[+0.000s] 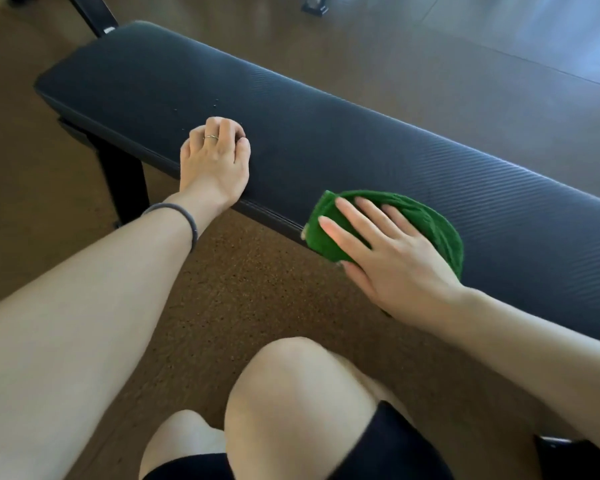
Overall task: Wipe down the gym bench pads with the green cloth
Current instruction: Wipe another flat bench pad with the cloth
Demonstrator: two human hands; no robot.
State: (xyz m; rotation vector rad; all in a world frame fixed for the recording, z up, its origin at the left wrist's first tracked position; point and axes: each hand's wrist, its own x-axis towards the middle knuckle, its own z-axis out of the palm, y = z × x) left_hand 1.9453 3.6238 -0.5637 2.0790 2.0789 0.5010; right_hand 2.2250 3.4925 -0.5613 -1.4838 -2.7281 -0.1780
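At lower right, my right hand is pressing the cloth flat with fingers straight and spread, on the pad's near edge. Left of centre, my left hand is resting on the same edge, fingers curled under and holding nothing. Bare pad is stretching toward the upper left, with a few droplets there. My palm is hiding part of the cloth; the frame is cutting the pad off at right.

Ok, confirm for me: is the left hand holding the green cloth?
No, the right hand presses the green cloth; the left hand rests on the bench pad.
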